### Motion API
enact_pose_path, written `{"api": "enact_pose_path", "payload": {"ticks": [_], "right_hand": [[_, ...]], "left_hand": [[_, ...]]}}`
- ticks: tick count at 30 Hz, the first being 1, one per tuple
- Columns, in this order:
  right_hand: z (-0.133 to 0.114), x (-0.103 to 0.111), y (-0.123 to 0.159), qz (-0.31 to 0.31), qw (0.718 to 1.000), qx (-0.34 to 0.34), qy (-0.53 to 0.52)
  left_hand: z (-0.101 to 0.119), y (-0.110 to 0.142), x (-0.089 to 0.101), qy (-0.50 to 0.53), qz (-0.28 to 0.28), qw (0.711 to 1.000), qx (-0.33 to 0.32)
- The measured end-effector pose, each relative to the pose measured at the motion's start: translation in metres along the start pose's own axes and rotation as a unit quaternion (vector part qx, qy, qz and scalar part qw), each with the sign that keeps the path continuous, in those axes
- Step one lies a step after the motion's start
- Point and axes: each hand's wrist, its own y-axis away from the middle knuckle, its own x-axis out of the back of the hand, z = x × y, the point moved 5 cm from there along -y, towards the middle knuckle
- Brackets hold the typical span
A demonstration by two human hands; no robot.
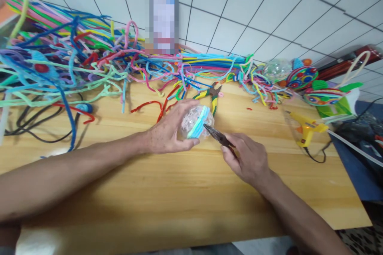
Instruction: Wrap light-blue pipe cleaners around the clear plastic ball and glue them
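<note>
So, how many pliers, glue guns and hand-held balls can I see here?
Pliers: 2 (dark pair in the right hand, yellow-and-green-handled pair on the table)
Glue guns: 1 (yellow glue gun)
Hand-held balls: 1 (striped ball, left hand)
Total: 4

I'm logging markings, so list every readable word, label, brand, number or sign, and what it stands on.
None can be read.
Pixelated panel: any writing is obscured.
Yellow glue gun, dark pliers, clear ball: no legible marking; any would be too small or blurred.

text/brands: none legible | labels/numbers/signs: none legible | pixelated panel point(163, 20): blurred out, unreadable
</note>
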Motion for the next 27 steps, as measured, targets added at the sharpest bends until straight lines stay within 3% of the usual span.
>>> {"api": "enact_pose_path", "payload": {"ticks": [27], "right_hand": [[0.011,-0.008,0.001,0.004,0.999,-0.029,-0.030]], "left_hand": [[-0.004,0.001,-0.005,-0.043,0.011,0.998,-0.048]]}}
